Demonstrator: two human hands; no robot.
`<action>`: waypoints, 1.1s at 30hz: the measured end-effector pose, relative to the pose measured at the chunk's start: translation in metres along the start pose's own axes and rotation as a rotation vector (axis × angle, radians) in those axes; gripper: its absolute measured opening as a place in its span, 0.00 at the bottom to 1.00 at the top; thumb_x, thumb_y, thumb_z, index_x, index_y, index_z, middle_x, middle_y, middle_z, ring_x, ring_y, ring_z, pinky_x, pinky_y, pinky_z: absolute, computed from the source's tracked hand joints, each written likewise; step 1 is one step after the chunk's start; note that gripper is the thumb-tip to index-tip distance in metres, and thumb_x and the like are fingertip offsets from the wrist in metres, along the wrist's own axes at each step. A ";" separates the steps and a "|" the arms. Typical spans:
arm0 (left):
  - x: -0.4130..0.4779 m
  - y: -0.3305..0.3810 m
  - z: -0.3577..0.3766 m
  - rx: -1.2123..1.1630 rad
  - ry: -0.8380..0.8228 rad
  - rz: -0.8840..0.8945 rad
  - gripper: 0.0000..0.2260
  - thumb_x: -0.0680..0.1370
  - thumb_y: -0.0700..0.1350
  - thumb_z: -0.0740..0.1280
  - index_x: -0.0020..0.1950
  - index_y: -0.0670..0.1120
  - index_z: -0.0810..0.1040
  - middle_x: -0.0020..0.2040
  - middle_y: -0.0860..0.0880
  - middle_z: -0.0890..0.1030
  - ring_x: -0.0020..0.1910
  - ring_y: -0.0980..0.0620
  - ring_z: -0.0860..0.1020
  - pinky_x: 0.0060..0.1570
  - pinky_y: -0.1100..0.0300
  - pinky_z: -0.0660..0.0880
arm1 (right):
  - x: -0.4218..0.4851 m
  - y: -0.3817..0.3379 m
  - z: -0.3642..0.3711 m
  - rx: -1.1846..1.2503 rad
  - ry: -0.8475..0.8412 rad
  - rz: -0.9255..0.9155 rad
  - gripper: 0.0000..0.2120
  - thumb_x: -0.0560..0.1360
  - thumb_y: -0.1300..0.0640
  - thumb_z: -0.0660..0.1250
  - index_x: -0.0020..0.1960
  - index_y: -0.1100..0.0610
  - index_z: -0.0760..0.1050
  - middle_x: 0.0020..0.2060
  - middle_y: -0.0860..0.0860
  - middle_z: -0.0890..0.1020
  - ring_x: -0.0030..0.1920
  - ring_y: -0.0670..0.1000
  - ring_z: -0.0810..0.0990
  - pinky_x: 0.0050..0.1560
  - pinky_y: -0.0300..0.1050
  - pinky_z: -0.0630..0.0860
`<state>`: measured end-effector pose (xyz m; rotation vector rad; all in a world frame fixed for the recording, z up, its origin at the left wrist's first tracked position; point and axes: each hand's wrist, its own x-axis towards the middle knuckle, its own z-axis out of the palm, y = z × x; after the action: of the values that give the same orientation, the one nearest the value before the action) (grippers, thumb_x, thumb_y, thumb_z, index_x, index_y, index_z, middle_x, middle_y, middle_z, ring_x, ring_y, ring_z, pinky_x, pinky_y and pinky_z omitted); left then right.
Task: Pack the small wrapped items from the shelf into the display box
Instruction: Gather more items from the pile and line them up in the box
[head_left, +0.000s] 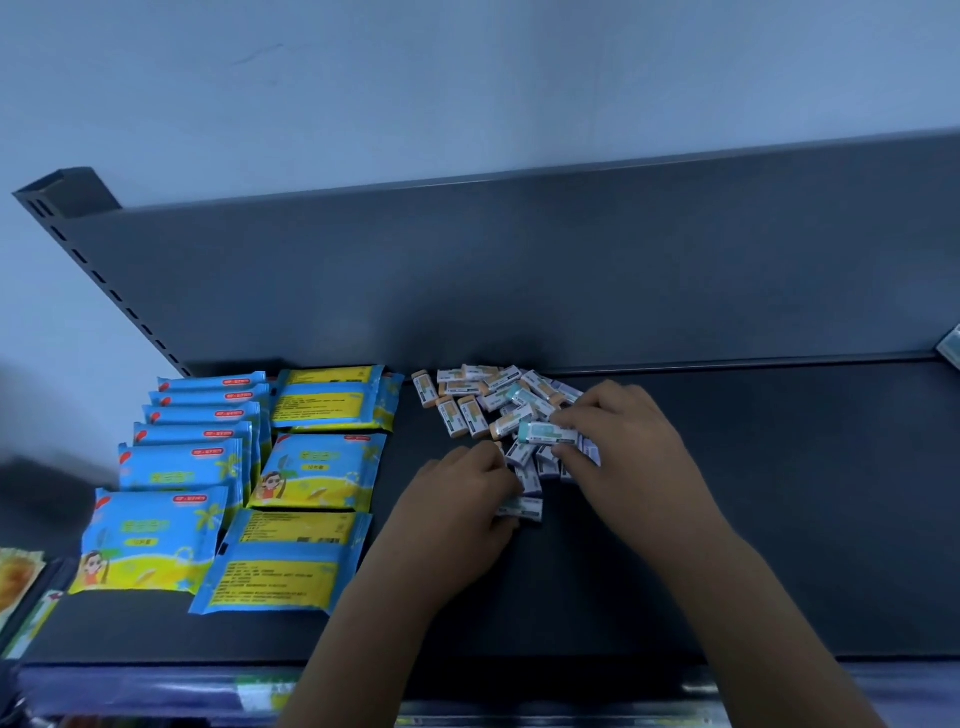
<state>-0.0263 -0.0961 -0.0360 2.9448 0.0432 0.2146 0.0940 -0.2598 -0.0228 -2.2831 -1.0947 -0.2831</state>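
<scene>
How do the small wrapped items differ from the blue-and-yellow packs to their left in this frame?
Size: each small wrapped item is far smaller than a blue-and-yellow pack. Layout: the items lie in a jumbled heap, the packs in overlapping rows. Handling: the left hand and right hand grip items; nothing touches the packs. Both sit on the same dark shelf.

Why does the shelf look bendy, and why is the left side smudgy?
Head view: the wide lens bends the shelf and its back edge into a curve; the far left side is smeared; the light is dim and bluish; the left hand, right hand and small wrapped items look sharper.
</scene>
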 end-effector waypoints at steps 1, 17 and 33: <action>0.000 0.000 0.000 -0.005 -0.008 -0.002 0.12 0.77 0.53 0.66 0.58 0.53 0.79 0.55 0.53 0.73 0.53 0.50 0.73 0.50 0.53 0.73 | -0.001 0.000 0.000 0.005 -0.002 -0.001 0.12 0.72 0.58 0.75 0.55 0.53 0.83 0.47 0.45 0.76 0.51 0.50 0.73 0.49 0.44 0.74; -0.014 -0.018 -0.017 0.002 0.179 -0.023 0.12 0.77 0.53 0.63 0.55 0.52 0.80 0.49 0.55 0.79 0.47 0.51 0.77 0.42 0.54 0.76 | -0.005 -0.010 -0.002 0.051 -0.014 0.010 0.13 0.75 0.60 0.72 0.58 0.53 0.81 0.50 0.44 0.76 0.53 0.48 0.73 0.54 0.39 0.69; 0.025 0.009 -0.023 -0.036 0.273 -0.072 0.11 0.77 0.50 0.69 0.57 0.50 0.81 0.51 0.54 0.79 0.51 0.49 0.78 0.49 0.52 0.77 | -0.025 0.051 -0.054 0.131 0.050 0.109 0.14 0.73 0.63 0.74 0.57 0.54 0.82 0.48 0.42 0.75 0.47 0.41 0.76 0.49 0.32 0.72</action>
<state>-0.0050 -0.0997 -0.0084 2.8502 0.1802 0.5972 0.1206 -0.3328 -0.0108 -2.1985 -0.9318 -0.2170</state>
